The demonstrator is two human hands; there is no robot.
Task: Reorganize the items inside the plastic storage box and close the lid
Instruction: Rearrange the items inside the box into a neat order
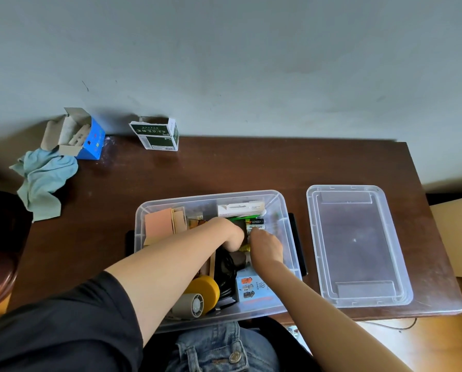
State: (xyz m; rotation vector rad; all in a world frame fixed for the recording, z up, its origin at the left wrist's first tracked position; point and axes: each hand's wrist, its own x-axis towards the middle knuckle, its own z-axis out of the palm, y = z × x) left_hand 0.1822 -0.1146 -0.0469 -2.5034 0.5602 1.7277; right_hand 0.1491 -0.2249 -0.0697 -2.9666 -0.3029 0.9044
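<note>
A clear plastic storage box (288,237) sits open at the table's near edge. Both my hands reach into its middle. My left hand (231,233) is curled downward among the items, its fingers hidden. My right hand (264,247) is bent over a green and black battery pack (254,223); whether either hand grips something is hidden. Inside lie pink cardboard pieces (158,225), a white carton (240,209), a yellow tape roll (204,289), a small grey fan (191,306), a black cable (225,272) and a blue packet (252,287). The clear lid (356,245) lies flat to the right.
At the back left stand an open blue box (90,138) with cardboard tubes and a green and white carton (157,135). A pale blue cloth (43,181) hangs over the left edge. The wall rises behind the brown table (224,170).
</note>
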